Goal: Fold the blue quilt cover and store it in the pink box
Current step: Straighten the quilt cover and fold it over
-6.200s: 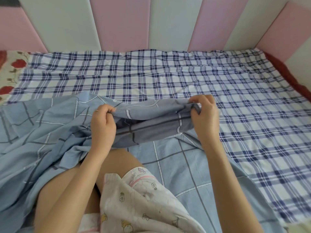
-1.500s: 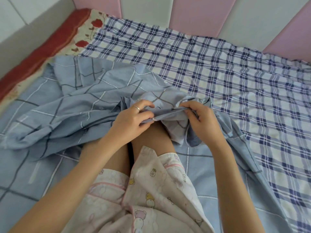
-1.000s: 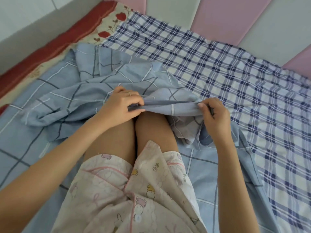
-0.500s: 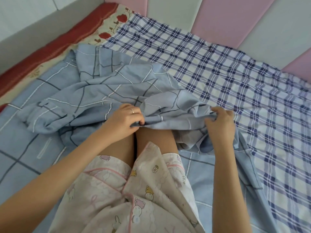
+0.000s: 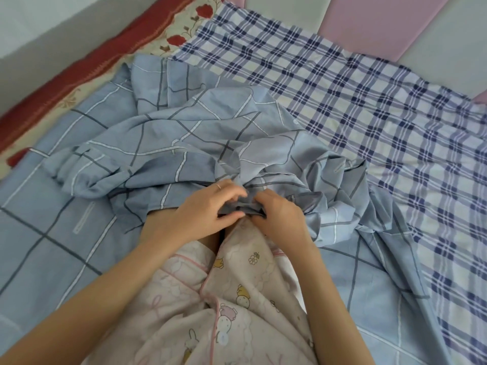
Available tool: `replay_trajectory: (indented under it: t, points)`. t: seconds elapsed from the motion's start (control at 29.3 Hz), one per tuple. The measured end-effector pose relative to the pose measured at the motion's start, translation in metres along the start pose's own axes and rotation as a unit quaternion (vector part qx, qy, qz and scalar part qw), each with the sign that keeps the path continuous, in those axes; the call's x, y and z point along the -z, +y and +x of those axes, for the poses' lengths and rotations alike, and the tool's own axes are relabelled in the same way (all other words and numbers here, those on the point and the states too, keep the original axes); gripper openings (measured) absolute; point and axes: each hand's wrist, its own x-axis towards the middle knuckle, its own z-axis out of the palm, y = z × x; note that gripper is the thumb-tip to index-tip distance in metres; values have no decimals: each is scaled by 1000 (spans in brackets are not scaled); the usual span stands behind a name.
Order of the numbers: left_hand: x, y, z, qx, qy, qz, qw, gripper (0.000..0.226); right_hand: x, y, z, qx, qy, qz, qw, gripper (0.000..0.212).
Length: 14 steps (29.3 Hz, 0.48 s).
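Note:
The blue quilt cover (image 5: 168,143), light blue with dark and white grid lines, lies crumpled across the bed and over my knees. My left hand (image 5: 208,212) and my right hand (image 5: 279,217) sit close together just above my lap. Each pinches the same bunched edge of the cover, with only a short strip of cloth between them. The pink box is not in view.
A blue and white plaid sheet (image 5: 395,114) covers the bed to the right and back. A floral mat with a red border (image 5: 87,67) runs along the left. Padded pink and white wall panels (image 5: 382,25) close off the back. My patterned pyjamas (image 5: 224,299) fill the foreground.
My hands have drawn together along the cover's edge; half a second ago they held it stretched apart. More cloth is now gathered between them and the bunch has dropped toward my lap.

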Motion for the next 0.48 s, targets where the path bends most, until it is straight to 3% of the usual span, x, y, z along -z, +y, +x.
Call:
replay_trajectory:
  t: [0.07, 0.14, 0.24, 0.31, 0.38, 0.48]
  points:
    - [9, -8, -7, 60, 42, -26, 997, 26, -2, 3, 3, -4, -8, 8, 1000, 17]
    - [17, -27, -6, 114, 82, 17, 990, 39, -2, 3, 5, -5, -16, 9, 1000, 16]
    - [35, -55, 11, 230, -8, 118, 966, 75, -3, 1, 10, -4, -19, 7, 1000, 17]
    - [41, -65, 24, 245, -87, 157, 953, 83, -3, -1, 11, -8, -14, 1, 1000, 16]
    - [42, -70, 35, 222, -163, 152, 949, 82, -5, -2, 10, -7, -12, 0, 1000, 15]
    - [40, -72, 42, 200, -214, 88, 952, 44, -7, 3, 5, 4, 2, 22, 1000, 12]
